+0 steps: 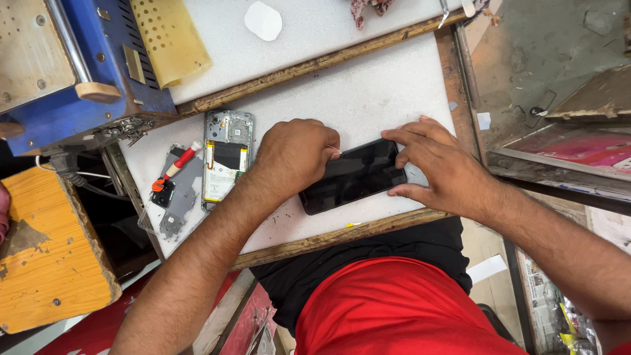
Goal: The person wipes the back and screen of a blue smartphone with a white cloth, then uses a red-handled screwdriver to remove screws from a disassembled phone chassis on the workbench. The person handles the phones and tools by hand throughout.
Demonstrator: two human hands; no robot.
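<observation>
Far left on the white counter point(368, 92): a blue machine point(72, 72) over the back left corner, a yellow perforated sheet point(169, 39) draped beside it. Next along, a red-handled tool point(176, 167) across a grey back cover point(181, 194), just beside an opened phone body point(225, 158) showing its insides. Bare white room behind, up to the wooden back edge.

Then the left hand point(292, 158), knuckles up, curled grip closed on a thin white sliver at the upper left end of the black screen panel point(355, 176). Panel flat, tilted, close to the wooden front edge, near the right corner. Right hand point(437, 167) arched over the panel's right end, fingertips pinching it top and bottom, forearm crossing the right edge.
</observation>
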